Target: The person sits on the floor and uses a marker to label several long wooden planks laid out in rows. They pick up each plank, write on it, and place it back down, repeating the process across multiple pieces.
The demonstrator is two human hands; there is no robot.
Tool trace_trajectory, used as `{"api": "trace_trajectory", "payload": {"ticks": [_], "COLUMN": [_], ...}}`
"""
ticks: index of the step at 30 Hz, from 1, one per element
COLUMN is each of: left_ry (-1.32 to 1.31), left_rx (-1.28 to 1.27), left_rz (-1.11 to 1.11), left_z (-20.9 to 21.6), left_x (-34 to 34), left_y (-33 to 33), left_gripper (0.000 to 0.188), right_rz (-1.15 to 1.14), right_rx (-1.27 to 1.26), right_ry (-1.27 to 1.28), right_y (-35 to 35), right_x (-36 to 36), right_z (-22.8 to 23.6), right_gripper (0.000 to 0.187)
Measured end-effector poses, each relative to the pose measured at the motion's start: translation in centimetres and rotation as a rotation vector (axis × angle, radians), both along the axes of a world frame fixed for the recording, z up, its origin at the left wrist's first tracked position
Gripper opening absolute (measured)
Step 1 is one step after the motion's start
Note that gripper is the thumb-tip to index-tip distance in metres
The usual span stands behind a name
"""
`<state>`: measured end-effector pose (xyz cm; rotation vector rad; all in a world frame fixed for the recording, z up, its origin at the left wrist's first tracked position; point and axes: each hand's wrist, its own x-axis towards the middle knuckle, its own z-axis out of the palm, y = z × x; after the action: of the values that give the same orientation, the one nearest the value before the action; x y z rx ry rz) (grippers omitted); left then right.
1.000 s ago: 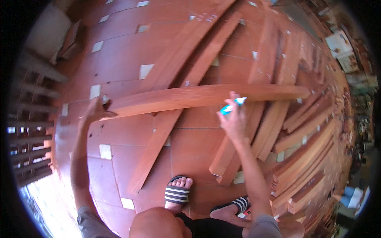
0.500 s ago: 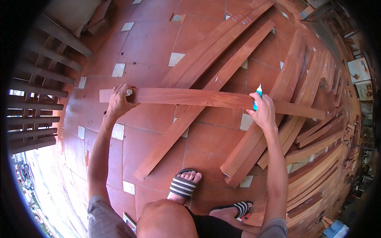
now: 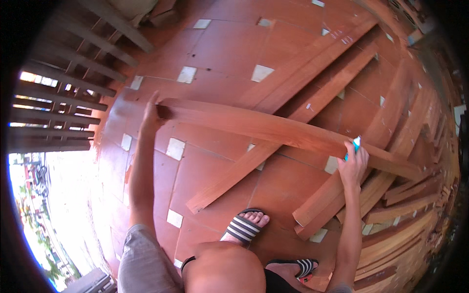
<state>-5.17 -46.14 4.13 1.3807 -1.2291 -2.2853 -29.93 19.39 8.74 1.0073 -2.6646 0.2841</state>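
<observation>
A long reddish-brown wooden plank is held up crosswise in front of me, sloping down to the right. My left hand is wrapped around its left end, with the fingers partly hidden by the turn of the hand. Toward the right part of the plank, my right hand grips its near edge. Between the fingers of that same hand sits a small teal squeeze bottle with a white tip pointing up.
Several similar boards lie slanted across the red tiled floor, with more stacked at the right. A dark slatted wooden frame stands at the left. My sandalled foot is close below the plank.
The plank has tilted, its right end lower, and its left end is now inside my left hand, which slid to the tip. The small white piece in that hand no longer shows. The view has swung left.
</observation>
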Motion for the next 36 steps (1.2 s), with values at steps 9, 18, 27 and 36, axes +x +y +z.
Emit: {"api": "trace_trajectory", "payload": {"ticks": [9, 18, 27, 36], "left_ry": [0.071, 0.659, 0.597, 0.647], "left_rx": [-0.084, -0.145, -0.154, -0.234], "left_rz": [0.135, 0.34, 0.473, 0.316], "left_z": [-4.2, -6.8, -8.0, -15.4], "left_x": [3.6, 4.9, 5.3, 8.8], "left_y": [1.2, 5.4, 5.7, 0.7], "left_gripper": [0.034, 0.042, 0.045, 0.053], "right_rz": [0.05, -0.067, -0.12, 0.138], "right_rx": [0.002, 0.004, -0.054, -0.24], "right_ry": [-0.164, 0.108, 0.148, -0.11], "right_y": [-2.4, 0.0, -1.4, -6.9], "right_x": [2.5, 6.8, 10.8, 15.4], "right_z": [2.9, -1.2, -1.9, -2.2], "right_gripper": [0.078, 0.072, 0.064, 0.049]}}
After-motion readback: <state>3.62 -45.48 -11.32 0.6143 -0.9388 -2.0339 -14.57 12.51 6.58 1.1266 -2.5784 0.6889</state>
